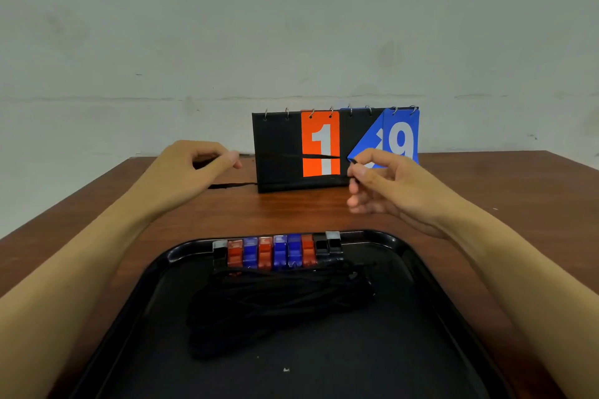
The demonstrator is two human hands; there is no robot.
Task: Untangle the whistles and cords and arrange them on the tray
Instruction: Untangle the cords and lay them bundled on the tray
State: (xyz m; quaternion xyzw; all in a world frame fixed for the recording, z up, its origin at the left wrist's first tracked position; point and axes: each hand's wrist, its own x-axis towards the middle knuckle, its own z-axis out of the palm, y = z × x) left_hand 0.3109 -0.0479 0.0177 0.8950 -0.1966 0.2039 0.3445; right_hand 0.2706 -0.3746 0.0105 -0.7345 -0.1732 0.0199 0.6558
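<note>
Wooden table (291, 210) | grey wall (194, 26) | both grips pinching black cord (311, 156)

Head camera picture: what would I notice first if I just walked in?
Probably the flip scoreboard standing at the table's far side, showing an orange 1 and a blue 9. In front of it, the left hand and right hand stretch a black cord between them. Nearer, red, blue and black whistles line the black tray's far edge.

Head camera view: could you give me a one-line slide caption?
Both hands stretch a black cord taut before a flip scoreboard, above a tray of lined-up whistles.
</note>
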